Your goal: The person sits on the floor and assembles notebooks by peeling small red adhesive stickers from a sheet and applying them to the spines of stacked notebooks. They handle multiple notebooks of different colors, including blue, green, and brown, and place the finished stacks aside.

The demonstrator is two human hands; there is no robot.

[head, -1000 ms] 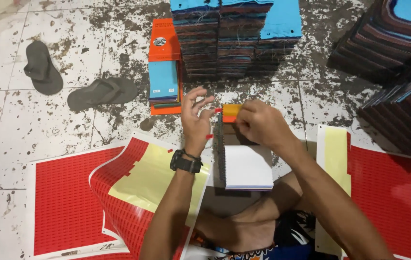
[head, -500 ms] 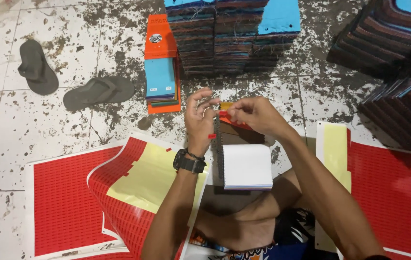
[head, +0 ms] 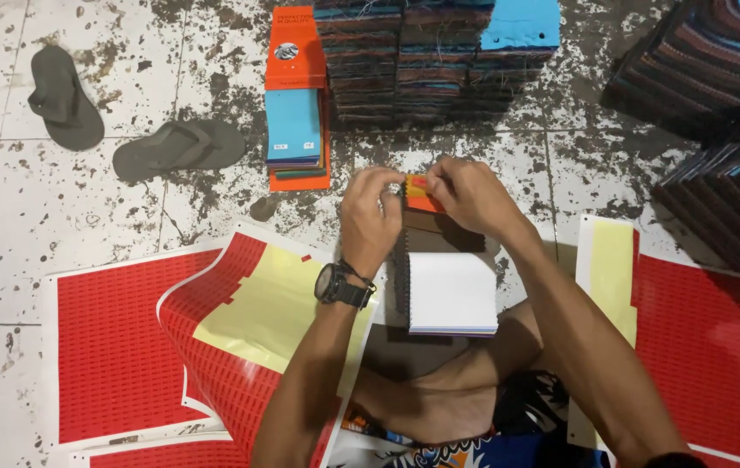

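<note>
- Left hand (head: 372, 212) and right hand (head: 470, 192) both pinch an orange label (head: 422, 196) over the swatch book (head: 448, 282).
- Sandals (head: 178, 147), swatch stacks (head: 439, 61), red sheets (head: 119, 347) lie around on the floor (head: 41, 225).

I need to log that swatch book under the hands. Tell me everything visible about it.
The swatch book lies flat on the person's lap, its long side running away from them. A white card covers the near half; dark brown fabric shows beyond it, with zigzag-cut edges along the left side and thin coloured layers at the near edge. At the far end sits an orange tab, pinched by the left hand and right hand.
</note>
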